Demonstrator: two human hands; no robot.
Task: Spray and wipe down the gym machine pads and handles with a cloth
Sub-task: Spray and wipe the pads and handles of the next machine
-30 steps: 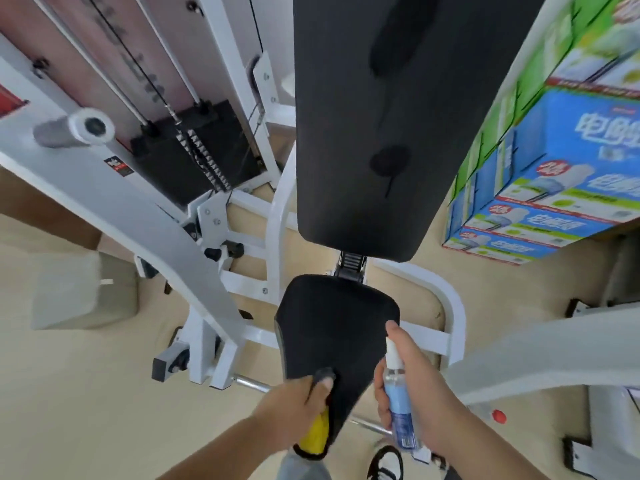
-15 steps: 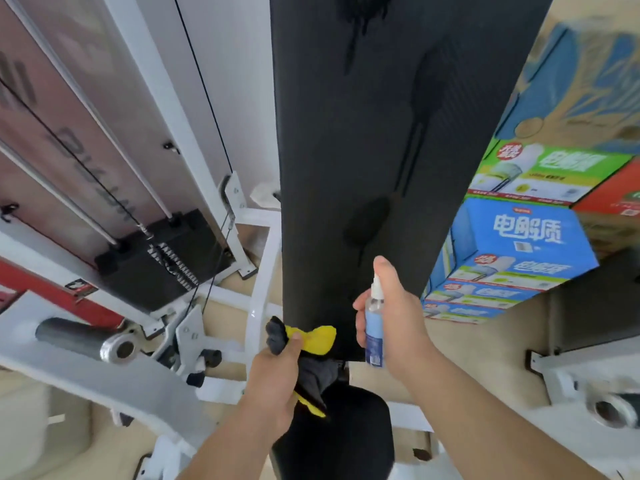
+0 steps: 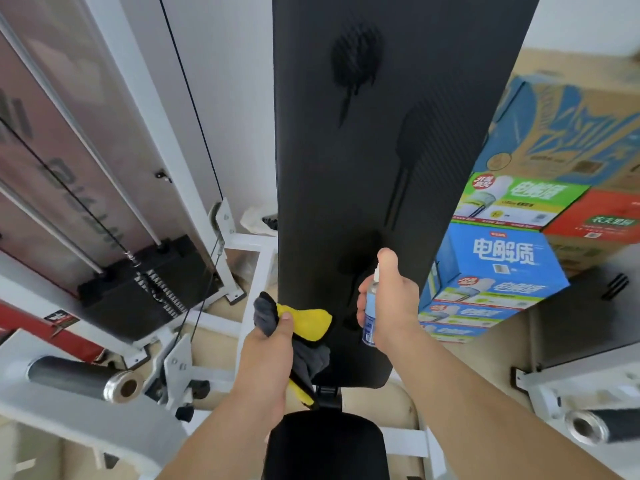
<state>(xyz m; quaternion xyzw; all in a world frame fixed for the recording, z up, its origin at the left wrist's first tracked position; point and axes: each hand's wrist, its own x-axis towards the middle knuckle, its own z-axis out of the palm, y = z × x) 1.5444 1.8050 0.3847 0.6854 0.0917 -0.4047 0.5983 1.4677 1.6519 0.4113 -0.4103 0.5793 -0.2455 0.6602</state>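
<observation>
Back pad [image 3: 381, 168] of the gym machine stands upright, filling the centre of the view. Three dark wet patches [image 3: 356, 60] on it, each with a thin run trailing down. Lowest patch sits just above the right hand.

Right hand [image 3: 391, 306]: fingers wrapped round a small clear spray bottle [image 3: 370, 313] with a blue label, index finger raised over the nozzle, which points at the lower pad. Bottle held near the pad face; contact cannot be told.

Left hand [image 3: 266, 351]: fingers and thumb closed on a bunched yellow-and-grey cloth [image 3: 304, 322], at the pad's lower left edge. The yellow fold overlaps the pad, probably touching it.

Seat pad [image 3: 325, 445] directly below, between the forearms. Grip handles on the arms to either side, left [image 3: 76, 375] and right [image 3: 602, 426], well apart from both hands. Weight stack [image 3: 145, 285] at left, stacked drink cartons [image 3: 498, 265] at right.

Judgement: spraying of the back pad looks about done, wiping not yet begun. The next move calls for the cloth pressed flat and drawn across the wet patches, catching the runs before they reach the bottom edge. The high patch needs a long reach. Seat and handles look untreated.
</observation>
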